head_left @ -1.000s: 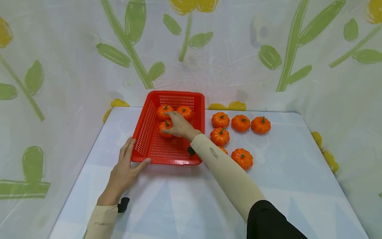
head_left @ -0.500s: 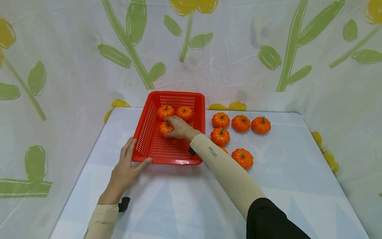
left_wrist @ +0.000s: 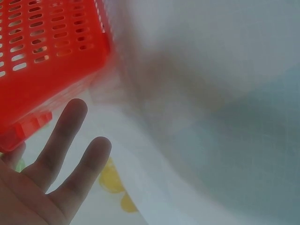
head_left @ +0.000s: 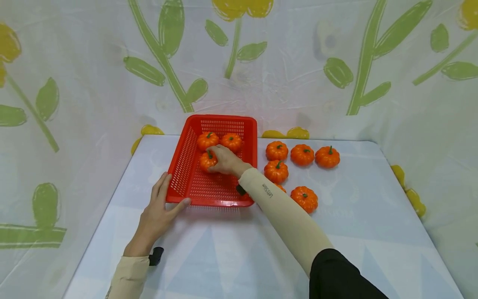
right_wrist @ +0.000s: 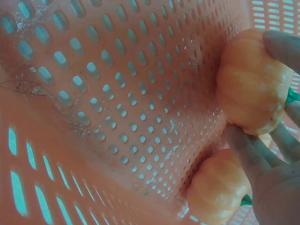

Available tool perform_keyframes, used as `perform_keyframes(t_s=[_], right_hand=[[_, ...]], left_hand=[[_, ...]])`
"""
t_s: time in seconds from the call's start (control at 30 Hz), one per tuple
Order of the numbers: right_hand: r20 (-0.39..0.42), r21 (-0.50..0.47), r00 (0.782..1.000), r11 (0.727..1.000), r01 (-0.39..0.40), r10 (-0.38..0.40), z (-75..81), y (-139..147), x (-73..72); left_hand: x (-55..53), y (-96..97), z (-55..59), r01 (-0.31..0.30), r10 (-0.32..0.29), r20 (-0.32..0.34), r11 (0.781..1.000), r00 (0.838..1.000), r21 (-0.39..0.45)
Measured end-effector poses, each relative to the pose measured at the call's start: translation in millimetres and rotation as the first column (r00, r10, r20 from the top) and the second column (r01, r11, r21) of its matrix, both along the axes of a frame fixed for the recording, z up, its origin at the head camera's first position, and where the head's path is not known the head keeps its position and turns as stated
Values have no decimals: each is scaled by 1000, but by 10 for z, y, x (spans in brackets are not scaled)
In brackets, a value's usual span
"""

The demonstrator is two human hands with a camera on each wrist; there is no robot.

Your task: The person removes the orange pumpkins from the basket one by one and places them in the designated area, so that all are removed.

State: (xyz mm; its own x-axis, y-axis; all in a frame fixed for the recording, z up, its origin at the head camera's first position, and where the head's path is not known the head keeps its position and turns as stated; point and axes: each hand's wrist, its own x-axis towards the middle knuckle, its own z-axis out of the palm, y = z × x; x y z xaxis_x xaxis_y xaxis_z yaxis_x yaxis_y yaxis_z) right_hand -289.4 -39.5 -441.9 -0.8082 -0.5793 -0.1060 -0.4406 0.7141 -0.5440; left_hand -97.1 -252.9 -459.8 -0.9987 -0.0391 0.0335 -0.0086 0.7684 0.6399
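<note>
Inside the red plastic basket (head_left: pixel 209 189), my right hand (head_left: pixel 225 161) holds a small orange pumpkin (head_left: pixel 206 162) between thumb and fingers. The right wrist view shows that pumpkin (right_wrist: pixel 253 79) with its green stem, close to the perforated basket floor. Two other pumpkins lie behind it in the basket, one at the left (head_left: pixel 207 141) and one at the right (head_left: pixel 231 142). My left hand (head_left: pixel 157 216) rests at the basket's near left corner, fingers along the outer side and thumb on the front rim. Its fingers (left_wrist: pixel 61 136) look straight and spread in the left wrist view.
Several more pumpkins lie on the table right of the basket, among them one at the back (head_left: pixel 276 150), one at the far right (head_left: pixel 327 157) and one in front (head_left: pixel 304 199). My right forearm partly covers another pumpkin (head_left: pixel 281 187). A flower-patterned curtain (head_left: pixel 291 74) surrounds the table.
My right hand's fingers, spread over the front pumpkin a second ago, have closed in around it. The left hand stays at the basket corner, and the pumpkins on the table have not moved.
</note>
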Motion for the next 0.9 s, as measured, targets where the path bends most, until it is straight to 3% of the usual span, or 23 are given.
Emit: perform_keyframes(t_s=[0.27, 0.43, 0.9], right_hand=[[-38, -55, 999, 998, 24, -26, 73, -5, 10], [-73, -95, 997, 996, -2, -5, 155, 0, 31], [-201, -262, 980, 964, -47, -7, 735, 420, 230]], left_hand=[[-6, 4, -2, -4, 4, 2, 1000, 1000, -3], [-5, 9, -4, -3, 3, 4, 1000, 1000, -5], [14, 20, 1, -16, 16, 27, 1000, 1000, -15]])
